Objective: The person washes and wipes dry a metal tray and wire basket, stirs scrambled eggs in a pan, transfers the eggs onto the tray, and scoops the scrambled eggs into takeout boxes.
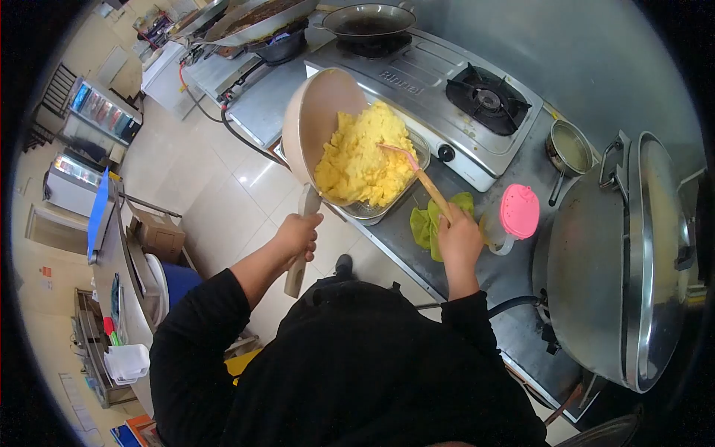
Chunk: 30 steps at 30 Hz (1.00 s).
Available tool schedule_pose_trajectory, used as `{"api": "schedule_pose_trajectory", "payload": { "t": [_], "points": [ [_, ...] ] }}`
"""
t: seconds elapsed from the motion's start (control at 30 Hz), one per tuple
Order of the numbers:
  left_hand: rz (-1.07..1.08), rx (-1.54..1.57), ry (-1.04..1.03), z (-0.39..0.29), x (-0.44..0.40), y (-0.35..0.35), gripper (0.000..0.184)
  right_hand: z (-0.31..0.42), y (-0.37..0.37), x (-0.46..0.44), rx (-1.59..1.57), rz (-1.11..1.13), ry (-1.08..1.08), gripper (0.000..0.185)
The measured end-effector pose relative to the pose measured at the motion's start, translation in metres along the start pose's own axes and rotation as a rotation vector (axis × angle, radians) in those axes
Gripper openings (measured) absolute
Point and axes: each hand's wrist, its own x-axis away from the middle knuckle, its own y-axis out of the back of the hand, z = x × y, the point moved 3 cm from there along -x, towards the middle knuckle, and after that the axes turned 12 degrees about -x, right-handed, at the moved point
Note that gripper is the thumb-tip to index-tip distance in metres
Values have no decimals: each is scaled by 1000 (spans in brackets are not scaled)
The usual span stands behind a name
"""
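My left hand (296, 237) is wrapped round the pale handle of a deep pan (316, 112), which is tilted on its side. Yellow, lumpy scrambled-egg-like food (365, 156) fills the pan's lower side and mouth, above a clear glass dish (369, 214) at the counter's edge. In my right hand (458, 235) is the wooden handle of a spatula (426, 179); its pinkish end touches the food. A green cloth (424, 227) lies beside my right hand, partly behind it.
A two-burner stove (424, 89) stands beyond the dish. A pink-lidded jug (519, 212), a small saucepan (570, 147) and a large lidded metal pot (596, 276) are on the right. Large pans (257, 21) stand at the top; a cluttered table (123, 298) is at left.
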Motion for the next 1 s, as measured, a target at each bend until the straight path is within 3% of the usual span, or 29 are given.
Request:
{"api": "schedule_pose_trajectory", "payload": {
  "t": [0.17,0.47,0.67,1.0],
  "points": [
    [-111,-69,-36,-3,0,4,29,0,8,-1,89,-10,58,29],
    [-239,-21,-115,21,-46,0,27,20,18,-14,-81,-99,151,34],
    [-305,5,-174,36,-75,0,27,18,-31,-48,-49,-94,184,38],
    [-252,110,-204,36,-106,20,25,34,-80,-31,50,103,183,39]
  ]
}}
